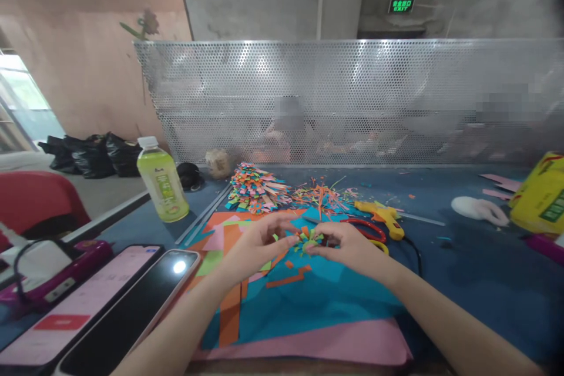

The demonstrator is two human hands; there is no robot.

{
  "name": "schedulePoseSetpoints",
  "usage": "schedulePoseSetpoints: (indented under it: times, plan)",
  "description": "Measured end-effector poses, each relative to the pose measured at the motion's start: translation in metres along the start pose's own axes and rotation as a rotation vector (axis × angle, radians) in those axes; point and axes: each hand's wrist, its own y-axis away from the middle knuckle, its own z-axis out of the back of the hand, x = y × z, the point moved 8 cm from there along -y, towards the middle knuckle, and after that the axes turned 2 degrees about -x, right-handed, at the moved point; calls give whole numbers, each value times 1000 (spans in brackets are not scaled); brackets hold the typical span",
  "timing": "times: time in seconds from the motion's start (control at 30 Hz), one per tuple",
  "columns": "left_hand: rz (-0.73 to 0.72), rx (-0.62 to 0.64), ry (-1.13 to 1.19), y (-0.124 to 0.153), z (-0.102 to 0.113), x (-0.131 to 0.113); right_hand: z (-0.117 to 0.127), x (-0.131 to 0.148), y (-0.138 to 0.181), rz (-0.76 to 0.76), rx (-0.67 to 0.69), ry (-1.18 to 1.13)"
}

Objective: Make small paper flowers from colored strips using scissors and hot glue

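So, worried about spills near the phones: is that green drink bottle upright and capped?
Upright and capped: the green drink bottle stands on its base on the table, white cap on top.

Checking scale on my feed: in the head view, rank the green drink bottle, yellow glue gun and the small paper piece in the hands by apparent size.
1. Green drink bottle, largest.
2. Yellow glue gun, though it lies farther back, so unsure.
3. Small paper piece, pinched between left hand and right hand, smallest.

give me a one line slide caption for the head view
Both hands, left hand and right hand, pinch a small fringed paper piece above coloured paper sheets, scissors and glue gun behind.
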Motion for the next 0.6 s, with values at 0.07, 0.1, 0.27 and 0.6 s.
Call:
schedulePoseSetpoints:
  times: [0.07, 0.1, 0.27, 0.6]
  plan:
    - [36, 16, 11, 2, -3, 6, -1, 2, 1, 3, 16, 8]
    - [44, -1, 6, 2, -1, 7, -1, 2, 1, 2, 22, 15]
    - [45, -33, -50, 1, 3, 7, -3, 1, 1, -4, 44, 15]
    - [63, -36, -55, 0, 4, 6, -6, -1, 2, -19, 65, -10]
